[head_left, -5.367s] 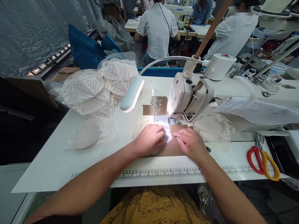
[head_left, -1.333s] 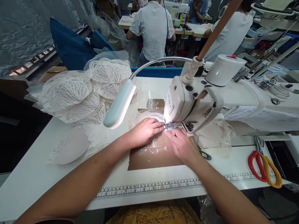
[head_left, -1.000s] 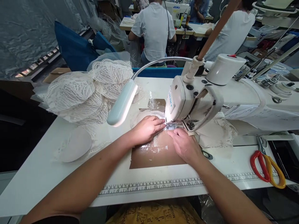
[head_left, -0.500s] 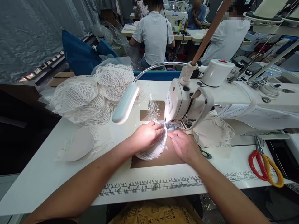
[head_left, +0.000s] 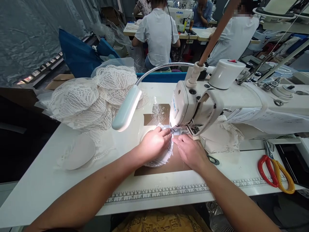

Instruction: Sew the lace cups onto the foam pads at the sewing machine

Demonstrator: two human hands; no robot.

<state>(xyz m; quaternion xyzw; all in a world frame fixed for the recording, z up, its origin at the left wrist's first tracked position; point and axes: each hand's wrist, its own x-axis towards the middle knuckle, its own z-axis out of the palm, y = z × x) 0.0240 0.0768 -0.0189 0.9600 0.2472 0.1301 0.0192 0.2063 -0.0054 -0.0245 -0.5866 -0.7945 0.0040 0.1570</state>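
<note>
A white lace-covered cup piece (head_left: 161,158) lies on the brown plate under the needle of the white sewing machine (head_left: 193,103). My left hand (head_left: 154,144) rests on top of the piece, fingers curled and pressing its edge just left of the presser foot (head_left: 175,130). My right hand (head_left: 190,150) lies on the plate to the right, fingers together, tips touching the lace edge at the foot. A gooseneck lamp (head_left: 125,109) shines on the spot.
A heap of white lace cups (head_left: 91,96) sits at the back left, with one plain cup (head_left: 79,151) nearer. Red and yellow scissors (head_left: 275,170) lie at the right. A printed ruler (head_left: 169,191) runs along the table's front edge. Other people sit at machines behind.
The lace piece, earlier mostly behind the needle, has swung round toward me under my left hand. Both hands stay at the presser foot, shifted slightly.
</note>
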